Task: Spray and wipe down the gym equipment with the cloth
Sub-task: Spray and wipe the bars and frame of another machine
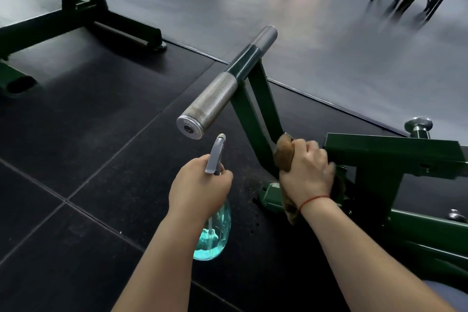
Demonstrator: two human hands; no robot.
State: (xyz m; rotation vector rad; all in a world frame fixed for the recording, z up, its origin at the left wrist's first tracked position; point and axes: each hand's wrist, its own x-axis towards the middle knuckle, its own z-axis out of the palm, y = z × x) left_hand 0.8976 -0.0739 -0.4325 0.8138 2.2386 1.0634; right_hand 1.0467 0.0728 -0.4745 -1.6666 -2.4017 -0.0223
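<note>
**A:** Starting on the left, the spray bottle [217,235] is clear teal plastic. It hangs below the left hand [200,185], over the black rubber floor tiles [76,210]. There's blue-green liquid pooled in its lower end, and a thin tube runs down into it.

**B:** And the grip on it?

**A:** Fingers curled tight round the neck, just under the grey spray head [215,154]. The nozzle points up and away, toward the end cap of the knurled steel handle [217,99]. That handle juts out just above the nozzle, and the two stay apart.

**B:** Moving right?

**A:** The brown cloth [285,154] is bunched in the right hand [307,170], fingers wrapped over it. The hand holds it against the green machine frame [379,154], right where the slanted upright comes down beside the horizontal beam.

**B:** Any cloth loose?

**A:** Yes, a tail of it hangs below the wrist, next to a red string [314,200] tied there. The forearm reaches in from the lower right.
</note>
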